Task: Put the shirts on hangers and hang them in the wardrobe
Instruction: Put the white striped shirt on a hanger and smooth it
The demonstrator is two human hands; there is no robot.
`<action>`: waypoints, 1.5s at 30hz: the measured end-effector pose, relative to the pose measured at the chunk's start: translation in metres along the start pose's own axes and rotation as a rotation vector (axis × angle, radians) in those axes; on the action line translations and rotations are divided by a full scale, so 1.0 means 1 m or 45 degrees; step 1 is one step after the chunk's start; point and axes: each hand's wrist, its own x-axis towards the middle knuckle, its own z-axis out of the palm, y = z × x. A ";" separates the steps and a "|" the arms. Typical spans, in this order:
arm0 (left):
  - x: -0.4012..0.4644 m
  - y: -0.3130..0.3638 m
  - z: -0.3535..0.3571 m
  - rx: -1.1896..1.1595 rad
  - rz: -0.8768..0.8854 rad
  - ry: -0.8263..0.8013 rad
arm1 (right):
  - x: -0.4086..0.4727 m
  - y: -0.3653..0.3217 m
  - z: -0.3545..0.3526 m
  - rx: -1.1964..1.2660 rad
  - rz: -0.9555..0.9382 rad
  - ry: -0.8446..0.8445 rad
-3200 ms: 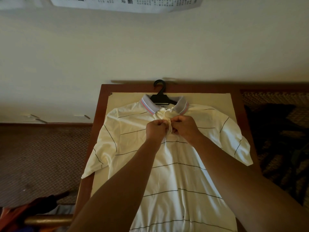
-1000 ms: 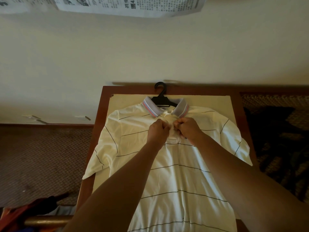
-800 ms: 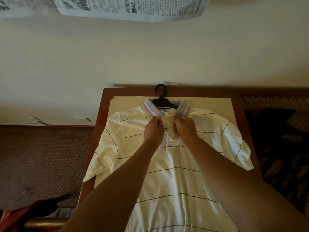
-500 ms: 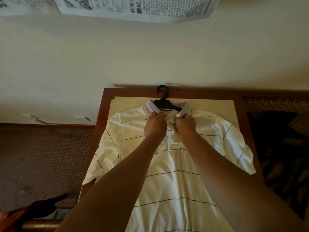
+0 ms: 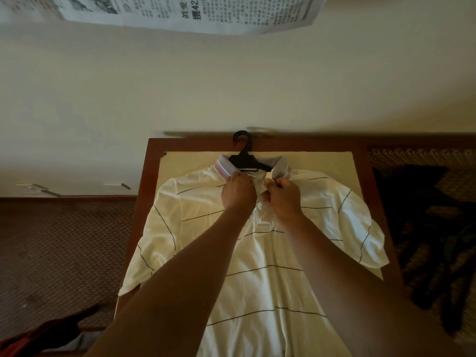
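A cream polo shirt (image 5: pixel 257 279) with thin dark stripes lies flat, front up, on the table (image 5: pixel 363 181). A black plastic hanger (image 5: pixel 244 158) sits inside its neck, the hook pointing at the wall. My left hand (image 5: pixel 238 193) pinches the left side of the shirt's placket just below the grey collar. My right hand (image 5: pixel 283 195) grips the right side of the placket next to it. The two hands almost touch. The hanger's arms are hidden under the fabric.
The wooden-framed table stands against a pale wall (image 5: pixel 231 94) with newspaper (image 5: pixel 185 11) stuck up high. Dark clothing (image 5: pixel 425 222) lies on a woven surface at the right. Reddish cloth (image 5: pixel 38 336) shows at the lower left, over patterned carpet (image 5: pixel 64 248).
Both hands have crept up the placket from mid-chest to just under the collar. The shirt and hanger stay in place.
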 end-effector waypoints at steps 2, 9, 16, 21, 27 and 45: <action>0.000 -0.003 0.001 -0.111 -0.055 0.000 | -0.002 0.001 0.000 -0.017 -0.007 -0.017; -0.014 -0.006 -0.003 -0.578 -0.226 -0.005 | -0.006 -0.002 0.005 -0.200 -0.069 -0.085; -0.014 -0.011 0.004 -0.727 -0.308 -0.014 | -0.007 -0.002 0.010 -0.231 -0.201 -0.034; -0.018 -0.008 0.003 -0.903 -0.348 -0.041 | -0.010 -0.001 0.012 -0.219 -0.247 -0.041; -0.020 -0.006 0.000 -0.981 -0.387 -0.046 | -0.009 -0.002 0.013 -0.238 -0.242 -0.024; -0.022 -0.002 -0.002 -0.974 -0.431 -0.005 | -0.018 0.002 0.010 -0.211 -0.317 -0.047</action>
